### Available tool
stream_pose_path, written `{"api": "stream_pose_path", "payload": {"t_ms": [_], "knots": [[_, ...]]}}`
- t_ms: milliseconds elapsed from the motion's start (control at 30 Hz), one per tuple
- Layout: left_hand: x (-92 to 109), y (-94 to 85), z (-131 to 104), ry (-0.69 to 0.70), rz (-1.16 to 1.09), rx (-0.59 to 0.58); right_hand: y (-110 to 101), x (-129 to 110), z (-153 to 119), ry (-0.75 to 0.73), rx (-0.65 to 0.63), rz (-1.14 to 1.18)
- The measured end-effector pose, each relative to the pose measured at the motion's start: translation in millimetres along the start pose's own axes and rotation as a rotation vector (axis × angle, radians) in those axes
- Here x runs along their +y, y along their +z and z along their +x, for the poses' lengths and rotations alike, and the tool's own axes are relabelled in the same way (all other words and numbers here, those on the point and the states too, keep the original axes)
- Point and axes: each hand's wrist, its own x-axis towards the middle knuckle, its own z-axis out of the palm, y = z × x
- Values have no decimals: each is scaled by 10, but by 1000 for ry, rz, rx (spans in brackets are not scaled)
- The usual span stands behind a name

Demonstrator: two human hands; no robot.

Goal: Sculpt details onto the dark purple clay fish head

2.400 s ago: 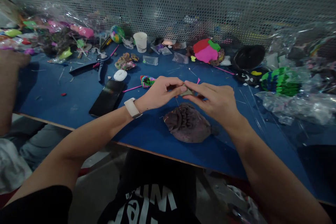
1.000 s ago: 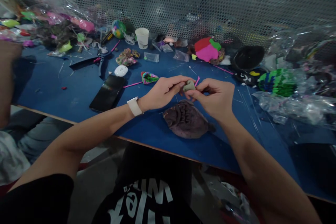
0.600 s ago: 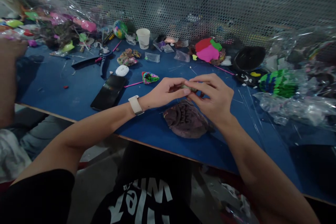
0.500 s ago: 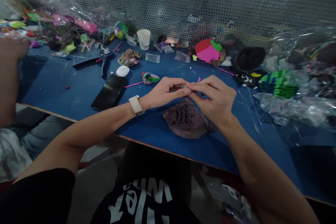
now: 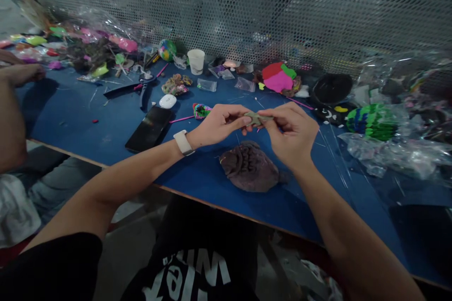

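A small grey-green piece of modelling clay (image 5: 254, 118) stretches between my two hands. My left hand (image 5: 223, 123) pinches one end between thumb and fingers, while my right hand (image 5: 294, 132) grips the other end with thumb and forefinger. Below them on the blue table lies a dark brown clay fish (image 5: 254, 171), with ridged scale marks near its head and a tail at the right. Just beyond my left hand sits a multicoloured clay piece (image 5: 201, 111) on a pink stick, partly hidden by the hand.
Left of my hands are a black phone (image 5: 149, 130), a white case (image 5: 167, 101) and dark pliers (image 5: 143, 89). A paper cup (image 5: 196, 61) stands by the perforated metal screen (image 5: 226, 9). A green-and-blue clay model (image 5: 371, 121) and plastic wrap lie right. Another person's arm (image 5: 12, 117) is at far left.
My hands have drawn slightly apart, and more of the grey-green clay shows between them. The camera view has shifted a little. At far left, the other person's arm has moved.
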Motion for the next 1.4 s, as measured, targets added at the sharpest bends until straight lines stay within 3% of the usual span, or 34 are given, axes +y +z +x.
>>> {"api": "stream_pose_path", "payload": {"t_ms": [233, 400, 533, 633, 867, 1033, 1233, 1400], "knots": [[-39, 19, -27, -57, 16, -32, 13, 138, -35, 39, 114, -59], [-71, 83, -66, -131, -7, -21, -19, 96, -32, -226, 130, -294], [-113, 61, -67, -77, 74, 85, 34, 21, -58, -339, 21, -266], [-137, 28, -65, -1, 137, 110, 69, 28, -76, -315, -28, -243], [-124, 1, -68, 57, 251, 6, 30, 115, -65, -178, -7, -161], [-122, -30, -57, 23, 303, -34, 44, 129, -78, -198, -84, -315], [-16, -9, -73, 51, 446, 32, 41, 112, -24, -127, -63, -313], [-21, -22, -58, 42, 427, 63, 36, 242, -6, -111, 45, -350]]}}
